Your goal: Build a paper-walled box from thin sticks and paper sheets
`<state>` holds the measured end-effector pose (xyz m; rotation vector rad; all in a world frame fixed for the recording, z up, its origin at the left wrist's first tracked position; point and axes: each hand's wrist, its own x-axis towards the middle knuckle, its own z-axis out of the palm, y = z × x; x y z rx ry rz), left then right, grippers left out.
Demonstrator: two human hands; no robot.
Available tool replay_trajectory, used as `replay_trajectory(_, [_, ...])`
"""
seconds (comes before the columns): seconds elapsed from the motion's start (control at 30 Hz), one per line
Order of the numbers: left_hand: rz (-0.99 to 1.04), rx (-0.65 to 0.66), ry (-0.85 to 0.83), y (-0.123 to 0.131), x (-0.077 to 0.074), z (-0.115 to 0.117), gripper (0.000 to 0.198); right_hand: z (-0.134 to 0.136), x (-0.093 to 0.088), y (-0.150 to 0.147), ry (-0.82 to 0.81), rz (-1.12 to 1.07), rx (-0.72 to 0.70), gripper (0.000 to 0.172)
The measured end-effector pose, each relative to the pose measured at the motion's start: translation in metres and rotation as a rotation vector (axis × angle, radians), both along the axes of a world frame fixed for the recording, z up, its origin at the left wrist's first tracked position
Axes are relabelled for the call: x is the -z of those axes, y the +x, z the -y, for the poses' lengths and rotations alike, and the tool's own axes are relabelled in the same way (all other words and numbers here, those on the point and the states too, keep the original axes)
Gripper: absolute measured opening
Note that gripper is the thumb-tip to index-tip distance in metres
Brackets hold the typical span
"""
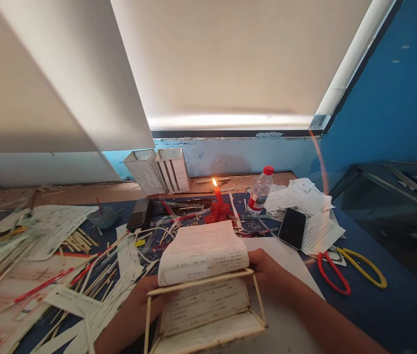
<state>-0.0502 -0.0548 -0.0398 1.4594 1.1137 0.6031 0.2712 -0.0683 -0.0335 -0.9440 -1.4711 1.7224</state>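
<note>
Between my hands is a box-shaped frame of thin wooden sticks [201, 282], with a printed paper sheet [204, 248] covering its inside and curling up over the far top stick. My left hand [145, 290] grips the left side of the frame and paper, its fingers partly hidden behind them. My right hand [262, 268] holds the right corner, fingers behind the sheet. Just beyond the paper, a lit red candle [218, 195] stands upright in a lump of melted wax [219, 212].
Loose sticks [79, 241] and paper scraps lie on the left. Two paper-covered boxes [173, 172] stand by the wall. A water bottle [260, 191], a phone [292, 228], papers [304, 196] and scissors with red and yellow handles [336, 275] are on the right. A black power bank [139, 215] lies left of the candle.
</note>
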Motion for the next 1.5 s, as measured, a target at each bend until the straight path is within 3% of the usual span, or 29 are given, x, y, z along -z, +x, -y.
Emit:
replay_trajectory(0.1, [-0.103, 0.013, 0.13, -0.002, 0.0, 0.004, 0.031, 0.003, -0.007, 0.004, 0.179, 0.122, 0.03, 0.03])
replay_trajectory(0.27, [-0.176, -0.02, 0.25, 0.0, 0.006, 0.007, 0.039, 0.003, -0.001, 0.008, 0.413, 0.362, 0.074, 0.037])
replay_trajectory(0.5, [-0.135, -0.033, 0.245, -0.004, 0.017, 0.01, 0.041, 0.003, 0.006, 0.005, 0.396, 0.416, 0.102, 0.051])
replay_trajectory(0.7, [-0.077, -0.08, 0.105, -0.007, 0.009, 0.019, 0.044, 0.003, 0.005, 0.005, 0.437, 0.391, 0.046, 0.041])
replay_trajectory(0.9, [-0.193, -0.087, 0.155, -0.006, 0.012, 0.018, 0.039, 0.0, -0.003, 0.006, 0.487, 0.397, 0.015, 0.031])
replay_trajectory(1.03, [-0.19, -0.111, 0.143, 0.002, -0.001, 0.017, 0.043, 0.0, -0.014, 0.008, 0.315, 0.341, -0.048, 0.035])
replay_trajectory(1.17, [-0.201, 0.01, 0.105, 0.009, -0.014, 0.017, 0.042, 0.001, -0.009, 0.007, 0.271, 0.396, -0.005, 0.043])
replay_trajectory(1.3, [-0.338, -0.088, 0.219, 0.007, -0.003, 0.02, 0.035, 0.002, 0.005, 0.004, 0.385, 0.521, 0.077, 0.061])
replay_trajectory(1.5, [-0.297, -0.191, 0.222, -0.002, 0.022, 0.027, 0.041, 0.003, 0.01, 0.007, 0.32, 0.502, 0.109, 0.063])
